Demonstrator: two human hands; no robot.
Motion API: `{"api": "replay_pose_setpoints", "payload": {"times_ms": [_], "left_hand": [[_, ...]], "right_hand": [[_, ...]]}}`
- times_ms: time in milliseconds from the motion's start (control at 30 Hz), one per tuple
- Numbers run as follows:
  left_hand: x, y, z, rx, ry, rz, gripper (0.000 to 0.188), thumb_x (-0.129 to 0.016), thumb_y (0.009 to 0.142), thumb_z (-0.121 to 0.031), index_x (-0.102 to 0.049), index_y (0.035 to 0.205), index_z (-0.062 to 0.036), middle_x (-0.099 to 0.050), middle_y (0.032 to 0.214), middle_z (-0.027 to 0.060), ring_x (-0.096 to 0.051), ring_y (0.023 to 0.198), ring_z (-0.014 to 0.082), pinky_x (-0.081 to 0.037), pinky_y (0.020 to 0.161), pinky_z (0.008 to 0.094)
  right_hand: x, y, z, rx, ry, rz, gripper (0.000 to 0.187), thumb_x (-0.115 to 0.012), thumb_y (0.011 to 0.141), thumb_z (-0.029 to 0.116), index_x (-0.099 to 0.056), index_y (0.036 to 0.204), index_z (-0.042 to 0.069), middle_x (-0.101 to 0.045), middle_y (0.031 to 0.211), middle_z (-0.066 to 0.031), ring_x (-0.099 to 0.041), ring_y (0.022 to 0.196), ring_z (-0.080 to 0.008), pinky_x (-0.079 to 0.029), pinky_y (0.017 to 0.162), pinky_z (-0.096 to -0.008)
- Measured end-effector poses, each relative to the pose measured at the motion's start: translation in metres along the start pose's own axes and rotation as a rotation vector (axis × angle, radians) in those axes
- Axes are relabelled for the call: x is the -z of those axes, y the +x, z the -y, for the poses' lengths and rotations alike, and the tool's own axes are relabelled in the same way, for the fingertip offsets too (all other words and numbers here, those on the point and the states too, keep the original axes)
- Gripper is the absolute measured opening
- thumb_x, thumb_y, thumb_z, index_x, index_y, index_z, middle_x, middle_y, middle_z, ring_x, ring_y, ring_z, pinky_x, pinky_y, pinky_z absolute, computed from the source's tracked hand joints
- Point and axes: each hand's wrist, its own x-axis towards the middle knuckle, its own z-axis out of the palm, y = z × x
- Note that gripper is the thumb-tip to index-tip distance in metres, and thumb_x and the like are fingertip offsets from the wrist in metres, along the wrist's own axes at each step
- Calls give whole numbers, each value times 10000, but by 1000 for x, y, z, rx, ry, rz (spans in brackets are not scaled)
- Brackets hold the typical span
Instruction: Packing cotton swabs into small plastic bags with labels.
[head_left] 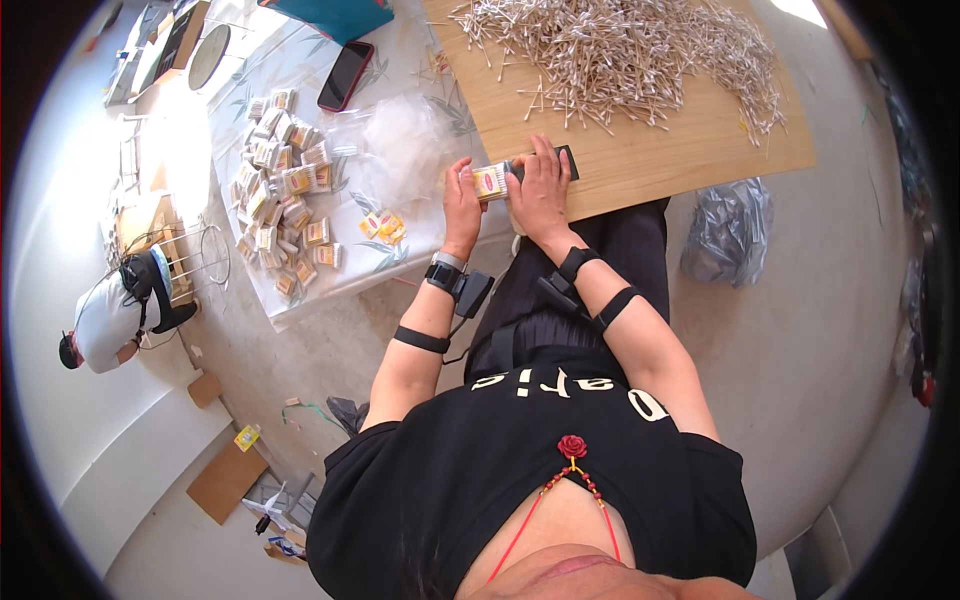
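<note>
From here I see both arms stretched forward, the left arm (430, 310) angling slightly inward, the right arm (640, 325) slanting across more. The left hand (462, 208) curls in a grip; close beside it, the right hand (541, 195) shows its back, fingers pointing away.

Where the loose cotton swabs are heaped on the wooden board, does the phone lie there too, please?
No, the phone lies on the patterned tablecloth, to the left of the wooden board.

Bright glare (183, 145), probably daylight, bleaches the upper left; edges bend.
</note>
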Motion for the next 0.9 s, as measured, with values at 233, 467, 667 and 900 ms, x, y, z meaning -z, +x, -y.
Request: {"api": "replay_pose_setpoints", "payload": {"times_ms": [233, 467, 667, 900], "left_hand": [[-4, 0, 3, -86, -58, -51, 341, -414, 1155, -295, -568, 1351, -62, -633, 953, 40, -568, 675, 76, -475, 542, 247], [-3, -4, 2, -73, -37, -55, 360, -412, 1154, -302, -559, 1383, -66, -646, 990, 49, -572, 714, 78, -479, 570, 252], [-3, -1, -2, -120, 57, -67, 383, -412, 1148, -291, -540, 1428, -62, -654, 1020, 57, -575, 748, 85, -487, 600, 257], [1, 3, 1, -69, -29, 17, 403, -396, 1151, -299, -529, 1442, -54, -643, 1000, 54, -587, 752, 95, -494, 614, 261]], "right_hand": [[-14, 14, 10, -67, -179, -25, 589, -652, 1000, 310, -478, 1505, 63, -309, 1670, -188, -190, 1603, -337, -95, 1285, -575], [-17, 12, 9, -57, -257, 29, 640, -581, 1044, 337, -393, 1624, 143, -251, 1697, -184, -135, 1617, -339, -72, 1279, -586], [-10, 23, 3, 86, -411, 145, 628, -575, 1036, 344, -410, 1621, 187, -257, 1715, -141, -134, 1627, -297, -52, 1263, -647], [-13, 19, -5, 79, -320, 124, 657, -587, 1033, 349, -380, 1634, 185, -266, 1713, -137, -123, 1633, -269, -36, 1278, -592]]}}
